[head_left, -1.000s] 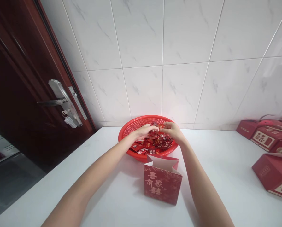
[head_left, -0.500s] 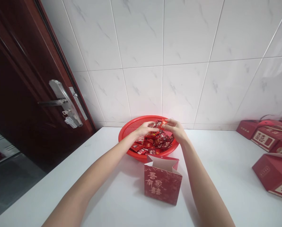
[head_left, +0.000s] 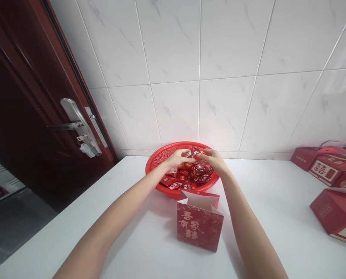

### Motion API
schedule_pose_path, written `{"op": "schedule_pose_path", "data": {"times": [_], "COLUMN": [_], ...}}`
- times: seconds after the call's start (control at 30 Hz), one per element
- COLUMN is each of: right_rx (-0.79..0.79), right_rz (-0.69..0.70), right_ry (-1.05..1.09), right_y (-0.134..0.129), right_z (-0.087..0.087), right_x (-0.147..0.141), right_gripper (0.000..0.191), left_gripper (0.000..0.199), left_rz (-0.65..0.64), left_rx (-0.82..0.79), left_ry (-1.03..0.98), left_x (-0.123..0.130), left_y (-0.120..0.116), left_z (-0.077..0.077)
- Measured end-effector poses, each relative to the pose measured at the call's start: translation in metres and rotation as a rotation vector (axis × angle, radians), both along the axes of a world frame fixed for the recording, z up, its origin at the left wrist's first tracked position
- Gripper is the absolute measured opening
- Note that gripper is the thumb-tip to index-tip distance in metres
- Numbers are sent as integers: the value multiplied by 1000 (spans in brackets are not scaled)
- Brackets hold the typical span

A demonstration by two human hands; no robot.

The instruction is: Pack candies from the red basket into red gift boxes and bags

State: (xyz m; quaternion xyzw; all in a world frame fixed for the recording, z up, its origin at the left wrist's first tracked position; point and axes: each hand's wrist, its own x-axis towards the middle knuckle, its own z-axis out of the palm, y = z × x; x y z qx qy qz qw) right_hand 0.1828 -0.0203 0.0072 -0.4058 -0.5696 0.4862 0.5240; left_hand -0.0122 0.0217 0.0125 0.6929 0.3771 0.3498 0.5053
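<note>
A red plastic basket [head_left: 154, 162] with several wrapped candies [head_left: 183, 176] in it stands against the tiled wall. Over the candies, my left hand [head_left: 178, 158] has its fingers closed on a candy packet, its thumb pointing right. Just right of it, my right hand [head_left: 214, 159] pinches a red candy packet [head_left: 201, 154] between thumb and fingers. In front of the basket, between my forearms, an open-topped red paper box [head_left: 200, 226] with pale lettering stands upright.
Several closed red gift boxes [head_left: 324, 169] sit at the right side of the white table [head_left: 266, 209]. At the left is a dark red door [head_left: 24, 97] with a metal handle [head_left: 67, 126] and hanging keys.
My right hand has lowered slightly with the red packet, nearer the candies. My left hand has barely moved. The basket and the paper box stay in place.
</note>
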Motion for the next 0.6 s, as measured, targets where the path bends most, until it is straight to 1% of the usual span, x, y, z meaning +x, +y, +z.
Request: {"op": "schedule_pose_path", "data": {"times": [0.13, 0.23, 0.4, 0.6], "right_rx": [-40, -51, -49, -2], "right_rz": [-5, -36, -120, -248], "right_ry": [-14, 0, 47, 146], "right_y": [0, 1, 6, 11], "right_z": [-1, -2, -5, -8], "right_x": [-1, -2, -3, 0], "right_gripper": [28, 26, 23, 28], "left_gripper": [49, 49, 44, 30], "left_rz": [-2, 2, -7, 27], "left_rx": [-26, -70, -157, -215], "left_ry": [32, 51, 62, -11], "left_x": [1, 2, 2, 4], "left_y": [-4, -7, -11, -11], "left_z": [3, 4, 7, 11]}}
